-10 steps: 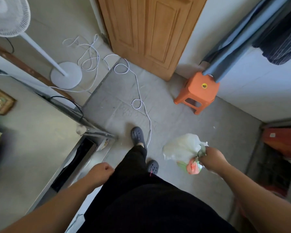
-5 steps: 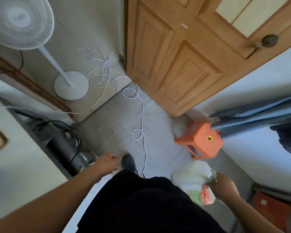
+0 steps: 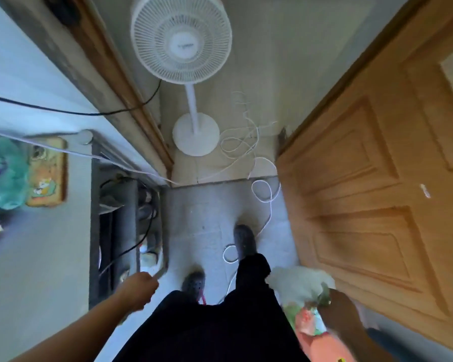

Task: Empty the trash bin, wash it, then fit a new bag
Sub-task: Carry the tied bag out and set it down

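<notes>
Compared with half a second ago, our view has swung left: the white standing fan (image 3: 181, 40) now stands straight ahead of us instead of off to the upper left, and the wooden door (image 3: 372, 184) fills the space to the right of our right hand. The orange stool (image 3: 324, 343), earlier out in front, now shows only as an orange patch at the bottom edge, just below the right hand.

Our left hand (image 3: 139, 286) reaches forward and low on the left, arm extended, fingers curled into a loose fist. Whether it holds anything we cannot tell; it hovers just beside the metal edge of the grey bench (image 3: 37, 257), which stretches away to its left.

Our right hand (image 3: 336, 300) is blurred, low on the right, beside our dark-trousered leg. It grips the gathered neck of the white trash bag (image 3: 296, 282), which bulges to the left of the hand, with green and orange scraps showing just below the grip.

Ahead of both hands, our two grey clogs (image 3: 243, 240) stand on the grey tiled floor (image 3: 194, 210), and a white cable (image 3: 262, 189) loops across it between the right foot and the fan.
</notes>
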`<action>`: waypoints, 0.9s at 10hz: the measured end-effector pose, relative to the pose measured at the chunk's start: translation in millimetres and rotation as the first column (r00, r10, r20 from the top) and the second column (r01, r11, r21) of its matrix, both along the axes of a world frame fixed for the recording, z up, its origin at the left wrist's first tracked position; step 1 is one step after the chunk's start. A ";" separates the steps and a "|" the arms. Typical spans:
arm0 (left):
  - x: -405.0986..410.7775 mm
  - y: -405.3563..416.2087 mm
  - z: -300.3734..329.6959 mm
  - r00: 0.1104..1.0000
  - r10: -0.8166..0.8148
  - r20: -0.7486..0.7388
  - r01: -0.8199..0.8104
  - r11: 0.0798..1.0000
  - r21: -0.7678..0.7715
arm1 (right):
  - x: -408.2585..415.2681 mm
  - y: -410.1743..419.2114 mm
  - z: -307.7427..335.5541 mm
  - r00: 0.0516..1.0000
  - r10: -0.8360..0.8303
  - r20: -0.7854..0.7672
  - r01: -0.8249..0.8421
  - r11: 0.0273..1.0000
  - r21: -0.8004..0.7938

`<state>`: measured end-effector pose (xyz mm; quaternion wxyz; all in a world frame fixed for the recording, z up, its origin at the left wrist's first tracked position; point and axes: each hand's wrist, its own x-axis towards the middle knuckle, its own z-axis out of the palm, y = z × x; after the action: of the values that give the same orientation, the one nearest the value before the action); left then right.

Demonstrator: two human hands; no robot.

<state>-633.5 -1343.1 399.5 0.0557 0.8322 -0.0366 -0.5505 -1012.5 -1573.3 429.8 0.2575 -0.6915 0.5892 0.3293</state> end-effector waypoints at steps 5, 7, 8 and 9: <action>-61.8 -34.1 -73.2 0.790 0.610 -0.057 -0.612 0.791 -0.008 | 230.6 -151.9 -129.8 0.779 0.515 0.358 -0.589 0.797 0.137; -97.4 -24.7 -181.5 0.962 0.242 -0.127 -0.238 0.970 0.050 | 306.8 -123.3 -243.3 0.734 0.621 0.275 -0.667 0.736 0.119; -105.0 -19.2 -228.7 0.990 0.116 -0.076 -0.112 0.992 0.053 | 337.0 -99.7 -304.6 0.693 0.669 0.269 -0.712 0.695 0.105; -99.6 -16.3 -269.1 0.992 0.123 -0.019 -0.122 0.992 0.028 | 361.5 -76.4 -355.9 0.676 0.670 0.308 -0.724 0.681 0.107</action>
<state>-733.1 -1359.4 130.3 0.0786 0.8277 0.0224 -0.5552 -651.0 -1649.8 73.9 0.2564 -0.8662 0.2020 0.3782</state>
